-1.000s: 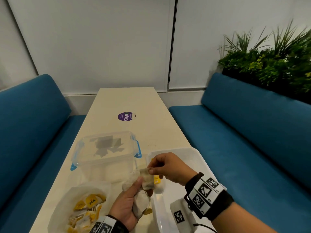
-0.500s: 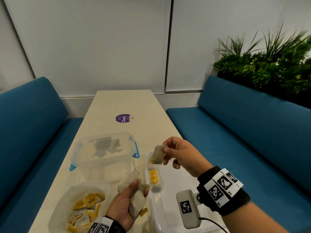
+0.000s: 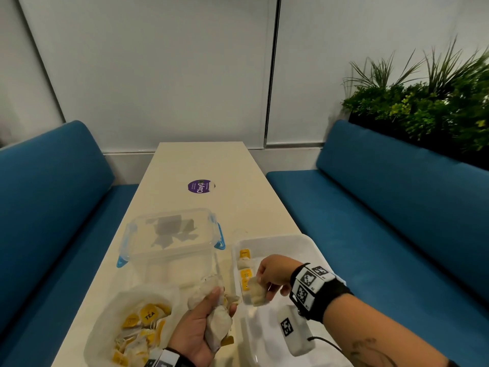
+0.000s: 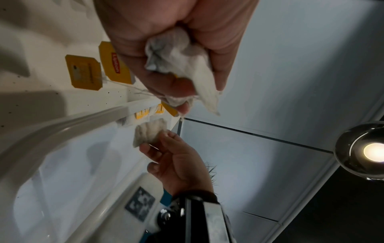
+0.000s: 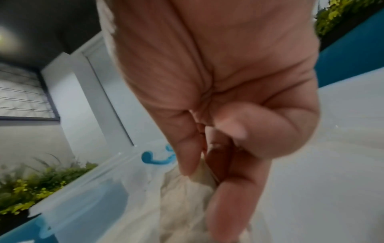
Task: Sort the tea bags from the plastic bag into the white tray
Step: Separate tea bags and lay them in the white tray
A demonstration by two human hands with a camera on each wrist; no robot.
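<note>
Low in the centre of the head view, the left hand [image 3: 197, 332] lies palm up with its fingers curled round a bunch of pale, crumpled paper tea bags [image 3: 215, 317]; in the left wrist view the same bunch [image 4: 182, 65] bulges out between the closed fingers, and two yellow paper tags [image 4: 97, 69] on thin strings hang from it to the left. To the right of that hand, the right hand [image 3: 274, 274] pinches a single off-white tea bag [image 3: 256, 291] between thumb and fingertips, just above the left edge of the white plastic tray [image 3: 304, 241] in the lower right of the frame. A short row of tea bags with yellow tags [image 3: 244, 266] lies along the tray's left wall, immediately above the pinched bag in the picture. The right wrist view shows the thumb and forefinger pressed on the bag's top edge [image 5: 199, 174], the other fingers curled.

In the lower left corner, the open translucent plastic bag [image 3: 105, 321] holds a heap of yellow-tagged tea bags [image 3: 143, 329]. Above it stands a clear plastic box with blue clips [image 3: 172, 234], on the long cream table [image 3: 201, 160] that bears a round purple sticker [image 3: 199, 186]. Blue upholstered benches [image 3: 397, 194] run along both sides.
</note>
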